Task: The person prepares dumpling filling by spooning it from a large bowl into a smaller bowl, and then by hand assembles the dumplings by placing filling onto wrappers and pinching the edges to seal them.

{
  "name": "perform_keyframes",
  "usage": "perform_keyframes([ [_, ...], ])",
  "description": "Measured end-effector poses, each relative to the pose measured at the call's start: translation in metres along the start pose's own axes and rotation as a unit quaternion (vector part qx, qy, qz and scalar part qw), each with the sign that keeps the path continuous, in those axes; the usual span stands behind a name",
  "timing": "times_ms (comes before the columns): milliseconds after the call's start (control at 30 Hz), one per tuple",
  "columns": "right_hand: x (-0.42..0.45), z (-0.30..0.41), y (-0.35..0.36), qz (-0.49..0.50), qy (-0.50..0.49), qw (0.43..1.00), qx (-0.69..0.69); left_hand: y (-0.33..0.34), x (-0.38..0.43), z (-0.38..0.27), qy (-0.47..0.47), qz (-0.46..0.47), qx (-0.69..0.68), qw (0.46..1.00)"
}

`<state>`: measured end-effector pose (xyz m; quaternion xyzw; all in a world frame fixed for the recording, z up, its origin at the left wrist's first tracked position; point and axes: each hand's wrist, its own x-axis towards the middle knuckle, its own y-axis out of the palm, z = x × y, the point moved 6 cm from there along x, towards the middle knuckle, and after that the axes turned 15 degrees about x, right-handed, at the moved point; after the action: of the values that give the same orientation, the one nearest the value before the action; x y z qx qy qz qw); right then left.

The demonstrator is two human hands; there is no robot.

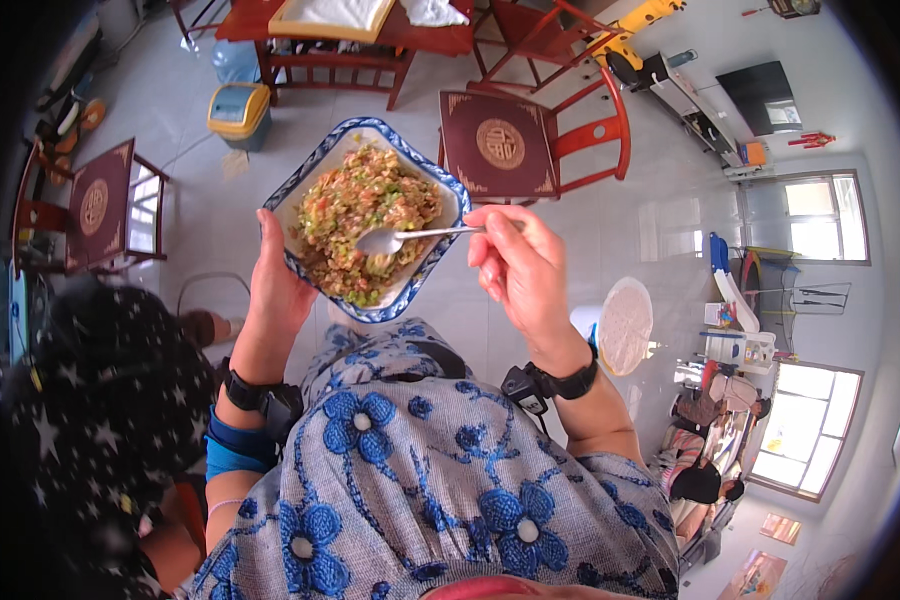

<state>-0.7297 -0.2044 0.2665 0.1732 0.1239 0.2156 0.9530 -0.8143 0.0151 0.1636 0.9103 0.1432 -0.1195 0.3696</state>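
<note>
My left hand (281, 289) grips the lower left side of a square ceramic bowl (429, 281) with a blue patterned rim, its thumb along the outer edge. A chopped filling (367, 202), pinkish with green bits, is heaped inside the bowl. Between the thumb and fingers of my right hand (521, 262) is the handle of a metal spoon (381, 241). The spoon's bowl rests on or just over the right part of the filling; contact is hard to tell. Its handle crosses the bowl's right rim.
Ahead stands a red wooden table (240, 21) with a wooden-framed tray (386, 15). Chairs with dark red seats stand at the right (469, 142) and left (82, 180). A lidded bin (241, 112) sits on the tiled floor. Another person in star-patterned black clothing (112, 375) is close at my left.
</note>
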Motion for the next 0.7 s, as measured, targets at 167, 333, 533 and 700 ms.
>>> perform_keyframes([
  [167, 0.122, 0.029, 0.011, -0.012, 0.008, 0.996, 0.084, -0.001, 0.101, -0.067, 0.017, -0.012, -0.017, 1.0],
  [333, 0.23, 0.038, 0.01, -0.003, -0.017, 1.0, 0.027, -0.002, 0.189, -0.103, 0.041, -0.036, 0.005, 0.998],
  [533, 0.387, 0.075, 0.04, 0.086, -0.016, 0.995, -0.043, 0.019, 0.322, -0.153, 0.071, -0.091, 0.03, 0.993],
  [700, 0.485, 0.117, 0.009, 0.097, -0.001, 0.995, -0.014, 0.021, 0.401, -0.174, 0.054, -0.108, -0.012, 0.993],
])
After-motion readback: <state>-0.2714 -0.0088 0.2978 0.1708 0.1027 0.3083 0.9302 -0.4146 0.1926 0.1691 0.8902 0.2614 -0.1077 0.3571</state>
